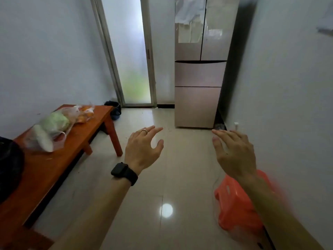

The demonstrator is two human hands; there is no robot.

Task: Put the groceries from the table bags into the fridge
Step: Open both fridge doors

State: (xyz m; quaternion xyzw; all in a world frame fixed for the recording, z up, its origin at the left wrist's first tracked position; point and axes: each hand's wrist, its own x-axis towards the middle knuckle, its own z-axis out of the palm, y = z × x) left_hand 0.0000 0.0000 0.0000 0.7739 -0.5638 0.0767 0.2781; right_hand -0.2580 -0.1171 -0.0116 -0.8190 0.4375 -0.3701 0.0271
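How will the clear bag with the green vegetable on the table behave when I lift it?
The clear bag looks like thin film slumped on the table, so probably floppy. The round green vegetable and a long white one fill it, so likely rather heavy. The round one may roll inside.

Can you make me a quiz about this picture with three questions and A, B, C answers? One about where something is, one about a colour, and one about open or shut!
1. Where are the grocery bags?
A. on the table
B. on a bed
C. in a sink

2. What colour is the stool?
A. blue
B. orange-red
C. green

3. How are the doors of the fridge?
A. all shut
B. one open
C. all open

Answers:
1 A: the bags lie on the wooden tabletop.
2 B: its plastic is plainly orange-red.
3 A: every door front sits flush, with no inside showing.
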